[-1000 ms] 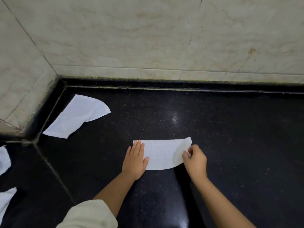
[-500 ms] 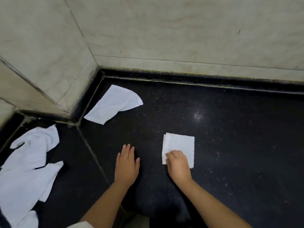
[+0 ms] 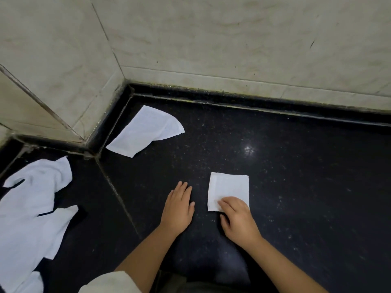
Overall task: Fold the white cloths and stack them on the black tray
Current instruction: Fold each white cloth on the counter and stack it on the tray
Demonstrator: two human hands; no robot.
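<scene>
A view looking down at a dark, speckled black stone surface (image 3: 296, 197) that meets cream marble-patterned wall tiles (image 3: 232, 39) at a corner.

At the far left, a loose heap of crumpled white cloths (image 3: 31, 208) sprawls across the dark surface, reaching the left and bottom edges of the view. Thin dark gaps show between its folds.

Further right and farther back, close to the corner of the wall, a single white cloth folded roughly in half (image 3: 146, 132) lies flat, with one rounded flap pointing right. It sits well apart from the heap.

Near the bottom centre, a pale cream sleeve (image 3: 108, 282) covers the upper part of the person's left arm. The left hand (image 3: 178, 208) lies palm down on the bare black surface, fingers straight and close together, holding nothing.

Just to its right, a small white cloth folded into a neat square (image 3: 229, 187) lies flat on the surface. The right hand (image 3: 238, 220) rests on the square's near edge, its fingers bent and pressing down on the cloth's lower right part. Whether the thumb is tucked under the edge cannot be made out.

The two hands are near each other but not touching.
</scene>
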